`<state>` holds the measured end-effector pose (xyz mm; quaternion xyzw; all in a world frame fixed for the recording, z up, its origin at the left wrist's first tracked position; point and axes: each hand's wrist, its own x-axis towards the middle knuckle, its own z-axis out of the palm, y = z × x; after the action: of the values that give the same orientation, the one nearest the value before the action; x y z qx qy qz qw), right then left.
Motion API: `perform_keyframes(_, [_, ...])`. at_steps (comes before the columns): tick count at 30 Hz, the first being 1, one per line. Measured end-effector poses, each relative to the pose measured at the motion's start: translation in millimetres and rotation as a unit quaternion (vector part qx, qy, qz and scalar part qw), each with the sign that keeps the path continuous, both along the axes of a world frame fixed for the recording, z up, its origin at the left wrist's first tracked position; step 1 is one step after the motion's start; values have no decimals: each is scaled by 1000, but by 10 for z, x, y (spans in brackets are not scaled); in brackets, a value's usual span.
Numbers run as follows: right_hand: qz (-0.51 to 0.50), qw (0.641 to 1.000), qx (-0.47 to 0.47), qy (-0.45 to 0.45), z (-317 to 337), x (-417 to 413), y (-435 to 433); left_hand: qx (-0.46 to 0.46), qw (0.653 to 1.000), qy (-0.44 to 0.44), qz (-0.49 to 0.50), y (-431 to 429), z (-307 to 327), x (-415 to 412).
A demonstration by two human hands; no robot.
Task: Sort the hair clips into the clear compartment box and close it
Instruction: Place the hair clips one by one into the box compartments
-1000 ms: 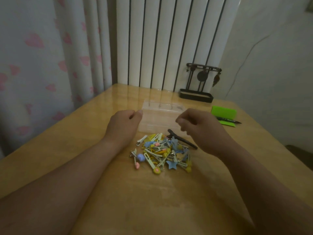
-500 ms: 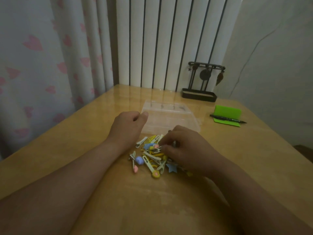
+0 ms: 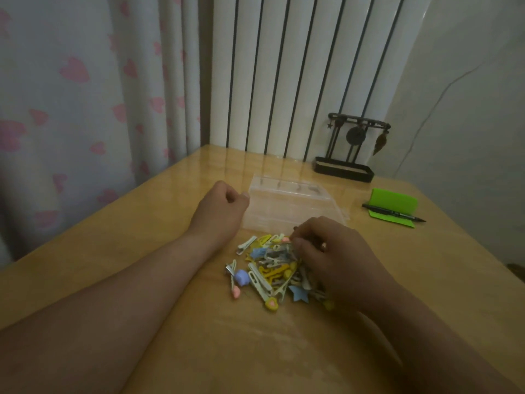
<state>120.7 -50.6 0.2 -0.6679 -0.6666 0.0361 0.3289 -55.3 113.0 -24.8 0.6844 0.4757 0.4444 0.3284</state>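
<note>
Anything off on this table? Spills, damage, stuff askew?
Nothing damaged. The hair clips lie in one tangled heap on the table, in front of the clear box, none visibly inside it. The right hand reaches into the heap. The pen lies slanted across the green pad, harmless.

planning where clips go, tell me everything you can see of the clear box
The clear box is a shallow rectangular case of transparent plastic, lying flat on the wooden table just beyond the pile of hair clips. Faint divider lines show through it; no clips show inside. Whether its lid is open is unclear. The left hand sits curled at its left edge, contact uncertain.
</note>
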Motion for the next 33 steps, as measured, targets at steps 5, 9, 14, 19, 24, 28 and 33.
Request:
perform_keyframes(5, [-17, 997, 34, 74, 5, -28, -29, -7, 1000, 14, -22, 23, -45, 11])
perform_keyframes(9, [-35, 991, 64, 115, 68, -33, 41, -12, 998, 34, -42, 35, -56, 10])
perform_keyframes(14, [-98, 991, 69, 55, 316, -49, 477, -22, 999, 21, -44, 44, -53, 4])
perform_keyframes(19, [-122, 992, 5, 17, 425, -104, 1148, -30, 999, 15, -28, 54, -29, 4])
perform_keyframes(24, [-153, 983, -88, -43, 355, -122, 1704, -32, 999, 23, -30, 39, -18, 12])
perform_keyframes(28, [-161, 976, -145, -19, 373, -190, 1849, -32, 999, 18, -32, 33, -13, 4])
perform_keyframes(33, [-157, 971, -178, -3, 395, -270, 1874, -29, 999, 17, -31, 63, -26, -27])
